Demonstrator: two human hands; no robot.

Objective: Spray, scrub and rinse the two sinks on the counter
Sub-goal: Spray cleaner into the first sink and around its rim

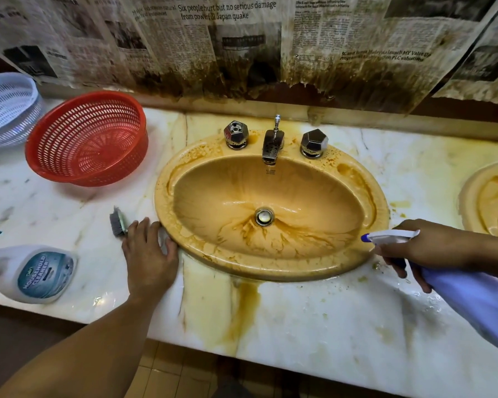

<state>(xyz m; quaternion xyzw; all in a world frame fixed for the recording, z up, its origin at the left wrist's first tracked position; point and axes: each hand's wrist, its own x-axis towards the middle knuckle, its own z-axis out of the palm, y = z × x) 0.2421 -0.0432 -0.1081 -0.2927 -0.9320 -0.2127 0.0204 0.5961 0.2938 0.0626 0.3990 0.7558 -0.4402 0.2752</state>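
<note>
Looking down, we see a white marble table streaked with yellow-brown stains and wet along its front. Stained newspaper hangs on the wall behind it, and a tiled floor shows below its edge.

At the far left stands a white basket. Just beside it a red basket sits tilted, its mouth turned towards us. A cleaner bottle lies on its side near the table's front left.

The sink is set into the middle of the table. Its yellow bowl is veined with brown around the drain, with a faucet between two knobs at the back. A second sink shows at the right edge, cut off by the frame.

Our left grip lies flat and wide on the table, holding nothing, its thumb side touching the sink's left rim. A brush stands on edge against its outer side.

Our right grip is wrapped round the neck of a spray bottle, with fingers curled under the trigger. The nozzle points left over the sink's front right rim. The bottle's purple body slants down towards the table's front.
</note>
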